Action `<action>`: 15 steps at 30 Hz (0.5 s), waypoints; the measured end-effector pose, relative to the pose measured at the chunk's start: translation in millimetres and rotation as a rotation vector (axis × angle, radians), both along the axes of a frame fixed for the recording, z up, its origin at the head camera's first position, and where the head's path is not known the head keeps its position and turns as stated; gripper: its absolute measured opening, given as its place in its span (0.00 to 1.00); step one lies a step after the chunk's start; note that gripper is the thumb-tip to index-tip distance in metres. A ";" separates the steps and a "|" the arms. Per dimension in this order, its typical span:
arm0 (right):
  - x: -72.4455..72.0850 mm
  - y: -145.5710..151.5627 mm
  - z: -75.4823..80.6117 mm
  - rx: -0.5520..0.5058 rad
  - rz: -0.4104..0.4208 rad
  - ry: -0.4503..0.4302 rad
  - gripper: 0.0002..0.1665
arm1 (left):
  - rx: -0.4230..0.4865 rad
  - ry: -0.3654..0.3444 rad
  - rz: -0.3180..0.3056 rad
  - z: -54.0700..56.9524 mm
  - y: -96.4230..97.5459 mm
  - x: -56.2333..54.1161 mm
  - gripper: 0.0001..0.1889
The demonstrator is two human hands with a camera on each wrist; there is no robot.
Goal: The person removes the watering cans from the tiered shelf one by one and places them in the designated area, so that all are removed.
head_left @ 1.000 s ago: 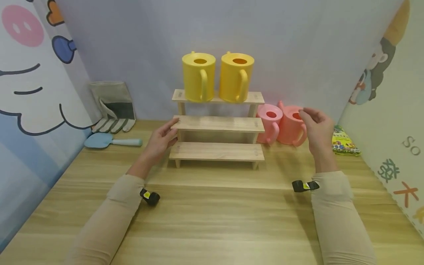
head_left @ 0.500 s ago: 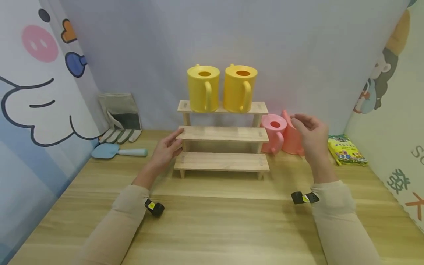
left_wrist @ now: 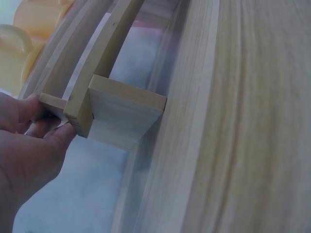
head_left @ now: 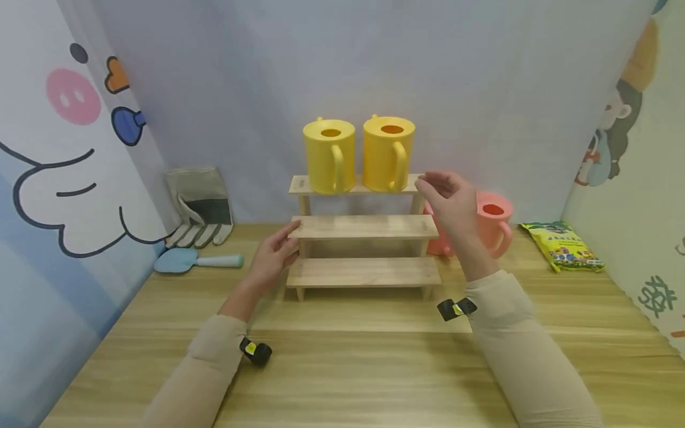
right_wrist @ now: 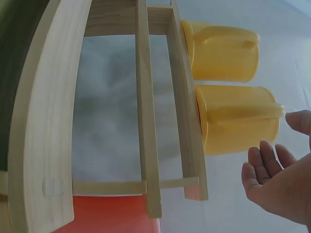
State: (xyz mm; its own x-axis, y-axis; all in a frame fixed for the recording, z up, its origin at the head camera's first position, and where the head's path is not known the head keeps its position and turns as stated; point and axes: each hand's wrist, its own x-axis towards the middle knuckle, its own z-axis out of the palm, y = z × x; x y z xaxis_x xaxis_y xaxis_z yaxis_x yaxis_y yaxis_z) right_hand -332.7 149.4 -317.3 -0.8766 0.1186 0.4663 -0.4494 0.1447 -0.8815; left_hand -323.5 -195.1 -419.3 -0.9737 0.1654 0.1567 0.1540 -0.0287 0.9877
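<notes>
A three-tier wooden shelf point(head_left: 364, 226) stands at the back of the table. My left hand point(head_left: 272, 255) holds the left end of its middle board; in the left wrist view thumb and fingers are around the board's end. Two yellow watering cans point(head_left: 330, 157) sit side by side on the top tier, handles facing me. My right hand point(head_left: 453, 205) is beside the right yellow watering can point(head_left: 381, 160), fingers bent loosely with nothing between them. In the right wrist view, the fingertips point(right_wrist: 266, 145) come close to that can; contact cannot be told.
Two pink watering cans point(head_left: 493, 229) stand right of the shelf, one mostly hidden by my right hand. A yellow packet point(head_left: 564, 246) lies farther right. On the left are a blue trowel point(head_left: 179, 260) and a grey glove point(head_left: 199, 205) against the wall.
My right hand has moved left from above the pink watering cans to beside the right yellow one. The left hand stays on the shelf. The head view has tilted up.
</notes>
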 end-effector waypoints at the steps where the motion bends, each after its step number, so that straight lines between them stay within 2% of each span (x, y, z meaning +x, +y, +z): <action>1: -2.3 -4.1 0.9 -0.005 0.001 0.012 0.25 | -0.004 -0.005 0.002 -0.8 -0.4 0.5 0.26; 10: -18.6 -30.9 16.7 -0.015 -0.061 0.070 0.24 | 0.001 -0.009 0.010 -2.8 -0.6 0.2 0.27; 15: -21.5 -40.8 27.5 0.019 -0.090 0.048 0.25 | 0.012 -0.011 0.011 -1.6 1.0 0.1 0.26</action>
State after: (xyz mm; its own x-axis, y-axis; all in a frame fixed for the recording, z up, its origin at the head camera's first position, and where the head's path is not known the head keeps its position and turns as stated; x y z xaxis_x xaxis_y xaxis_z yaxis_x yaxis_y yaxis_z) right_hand -354.1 108.6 -289.7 -0.8392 0.1863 0.5109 -0.4758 0.2033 -0.8558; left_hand -323.4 -194.1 -420.9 -0.9771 0.1524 0.1483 0.1440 -0.0388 0.9888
